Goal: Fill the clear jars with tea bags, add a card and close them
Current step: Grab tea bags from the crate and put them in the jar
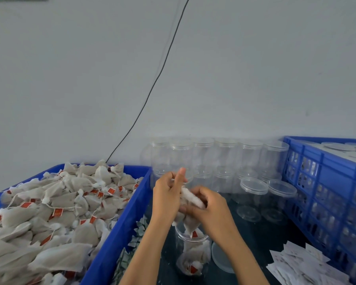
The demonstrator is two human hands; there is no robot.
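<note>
An open clear jar [193, 256] stands on the dark table near the front, with a few tea bags inside it. Both my hands hover right above its mouth and hold a small bunch of tea bags [190, 222] that hangs down toward the opening. My left hand [168, 197] grips the bunch from the left, its index finger pointing up. From the right, my right hand [211, 208] curls its fingers round the bags. The jar's clear lid [221, 259] lies flat just to its right. White cards [302, 264] lie in a loose pile at the front right.
A blue tray [119, 229] heaped with tea bags [56, 208] with red tags fills the left. Several closed empty clear jars [253, 194] stand stacked against the wall behind. A blue slotted crate [327, 192] stands at the right. A black cable [152, 87] runs up the wall.
</note>
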